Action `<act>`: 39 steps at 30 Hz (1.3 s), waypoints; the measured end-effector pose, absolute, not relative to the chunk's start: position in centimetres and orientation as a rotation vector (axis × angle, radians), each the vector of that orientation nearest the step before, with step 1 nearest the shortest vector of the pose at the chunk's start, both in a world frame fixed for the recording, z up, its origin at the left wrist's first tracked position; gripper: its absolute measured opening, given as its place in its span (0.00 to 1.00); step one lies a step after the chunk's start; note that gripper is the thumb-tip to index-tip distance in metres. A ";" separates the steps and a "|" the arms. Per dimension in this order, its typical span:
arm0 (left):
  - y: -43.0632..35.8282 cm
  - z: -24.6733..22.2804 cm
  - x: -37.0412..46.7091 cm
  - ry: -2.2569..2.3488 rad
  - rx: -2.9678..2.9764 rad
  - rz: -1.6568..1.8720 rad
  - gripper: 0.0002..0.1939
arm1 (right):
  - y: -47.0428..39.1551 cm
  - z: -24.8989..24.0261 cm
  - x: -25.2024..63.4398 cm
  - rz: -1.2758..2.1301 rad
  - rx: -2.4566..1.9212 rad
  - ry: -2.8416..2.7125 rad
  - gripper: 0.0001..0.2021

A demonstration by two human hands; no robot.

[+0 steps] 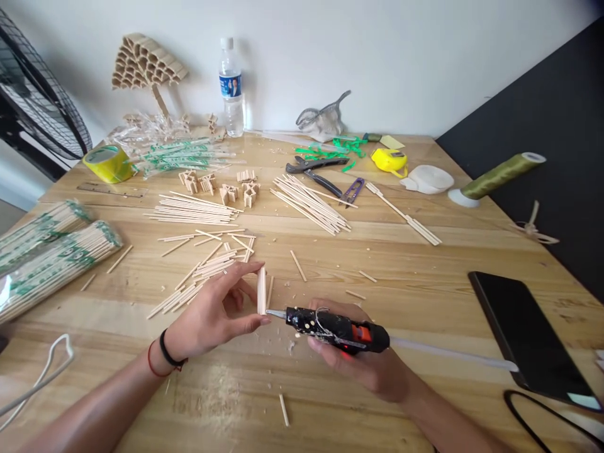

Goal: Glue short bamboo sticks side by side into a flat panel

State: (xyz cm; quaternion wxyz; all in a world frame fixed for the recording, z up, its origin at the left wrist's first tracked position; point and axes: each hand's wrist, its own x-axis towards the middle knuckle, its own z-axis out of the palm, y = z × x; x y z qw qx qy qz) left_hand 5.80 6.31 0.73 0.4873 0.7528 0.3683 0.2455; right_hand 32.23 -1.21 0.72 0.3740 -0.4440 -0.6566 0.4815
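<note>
Right forearm (pixel 438 409), right fingers (pixel 337 358) round a crosswise glue gun (pixel 325 326), nozzle (pixel 277 313) leftward, left fingers (pixel 248 324) tight on an upright stick bundle (pixel 262 292)

The glue gun (pixel 321 326) is black and red; the small stick bundle (pixel 262 291) is pale tan, apparently finely striped.

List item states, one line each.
Left hand: pinching stick bundle
Stick bundle: upright
Right hand: gripping glue gun
Glue gun: red light lit, nozzle at stick bundle
Bottle: upright, capped
Phone: screen dark
Pliers: handles spread
Stick packs: wrapped
Loose sticks: some piled, some scattered
Fan: cannot tell if spinning
</note>
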 end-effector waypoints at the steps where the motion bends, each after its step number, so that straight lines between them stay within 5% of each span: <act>1: 6.3 0.8 5.8 0.896 1.838 0.598 0.36 | -1.2 0.6 32.3 1.239 -1.139 -1.675 0.11; 39: 6.2 1.4 5.9 0.905 1.819 0.524 0.34 | -1.2 0.6 32.6 1.143 -1.180 -1.737 0.11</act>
